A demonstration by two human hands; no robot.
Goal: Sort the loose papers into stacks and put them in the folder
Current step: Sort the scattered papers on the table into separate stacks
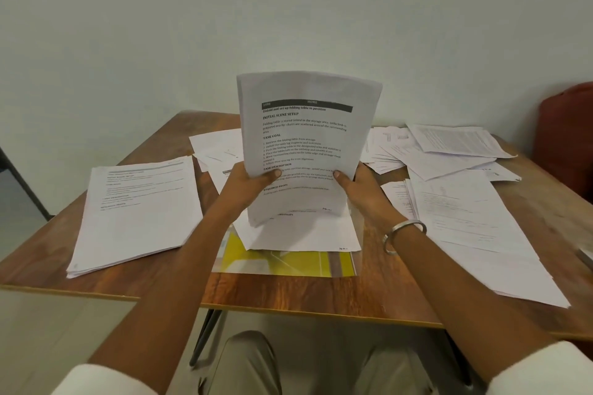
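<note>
Above the wooden table (pixel 288 295), both hands (pixel 308 183) grip the paper stack (pixel 305 144) upright, long axis vertical.

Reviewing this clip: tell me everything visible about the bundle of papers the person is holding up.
The held bundle of papers is a sheaf of white printed sheets, stood roughly upright above the table's middle, its top curling slightly back. The front page carries a dark header bar and bold headings such as "INITIAL SCENE SETUP" and "TASK GOAL". The left hand and right hand grip its lower sides, thumbs on the front. Its bottom edge, sheets slightly fanned, meets or hangs just above a flat white sheet lying on the yellow folder.
</note>
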